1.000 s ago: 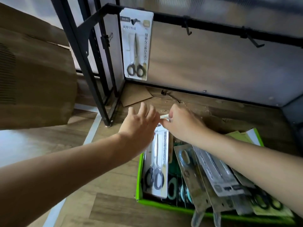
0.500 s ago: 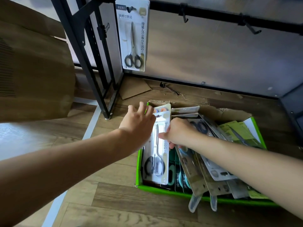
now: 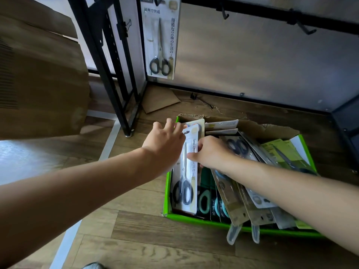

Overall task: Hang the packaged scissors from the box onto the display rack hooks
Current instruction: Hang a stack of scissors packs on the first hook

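Your right hand (image 3: pixel 211 152) pinches the right edge of the white pack (image 3: pixel 185 171), with the thumb on its face and the fingers curled at the edge. Your left hand (image 3: pixel 165 140) lies against the pack's far left edge with its fingers fairly straight. No curl round the card shows, and the thumb is hidden. The pack stands at the left end of the box (image 3: pixel 194 219), with the handles near and the hang hole far, and it rests against its neighbours.

The step in hand looks like drawing this pack out. Lift it along its own length, not sideways: the packs to its right lean and overlap, and a dragged corner could pull one along. Let the left hand steady the far end while the right does the lifting. Pinch the card itself, since the clear blister will likely be slippery.

Once the pack is free, shift your grip close under the hang hole so you can aim it. One hung pack (image 3: pixel 160 37) already sits at the left of the rack (image 3: pixel 252 9). The free hook (image 3: pixel 224 13) just to its right seems the natural target. Bring the hole level with the hook's tip, keep the card square to it, and slide it on.
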The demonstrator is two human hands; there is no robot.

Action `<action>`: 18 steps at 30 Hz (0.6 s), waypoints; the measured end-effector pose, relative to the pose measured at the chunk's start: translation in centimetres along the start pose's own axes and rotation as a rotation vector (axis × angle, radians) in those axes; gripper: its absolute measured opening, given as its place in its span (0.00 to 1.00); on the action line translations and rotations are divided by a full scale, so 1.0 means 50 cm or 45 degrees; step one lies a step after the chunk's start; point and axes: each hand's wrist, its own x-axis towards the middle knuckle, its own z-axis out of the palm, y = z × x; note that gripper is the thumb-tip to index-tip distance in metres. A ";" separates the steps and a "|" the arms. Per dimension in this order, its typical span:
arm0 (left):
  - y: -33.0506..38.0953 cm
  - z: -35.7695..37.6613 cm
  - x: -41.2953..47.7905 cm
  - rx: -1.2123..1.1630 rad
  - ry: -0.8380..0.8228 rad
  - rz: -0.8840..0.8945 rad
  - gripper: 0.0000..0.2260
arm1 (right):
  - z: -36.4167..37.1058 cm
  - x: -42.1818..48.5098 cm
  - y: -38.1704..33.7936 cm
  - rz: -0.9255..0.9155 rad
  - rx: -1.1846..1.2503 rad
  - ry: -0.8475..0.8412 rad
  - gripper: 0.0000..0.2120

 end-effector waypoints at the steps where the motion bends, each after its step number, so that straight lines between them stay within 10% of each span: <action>1: -0.001 0.001 0.001 0.002 -0.003 -0.003 0.24 | -0.001 -0.001 -0.004 -0.006 -0.018 0.001 0.15; 12: -0.059 -0.036 0.042 -0.393 -0.072 -0.270 0.18 | -0.110 0.008 -0.005 -0.154 0.383 0.095 0.09; 18: -0.128 -0.075 0.099 -1.836 -0.151 -0.733 0.09 | -0.172 0.046 -0.039 -0.251 0.593 0.205 0.17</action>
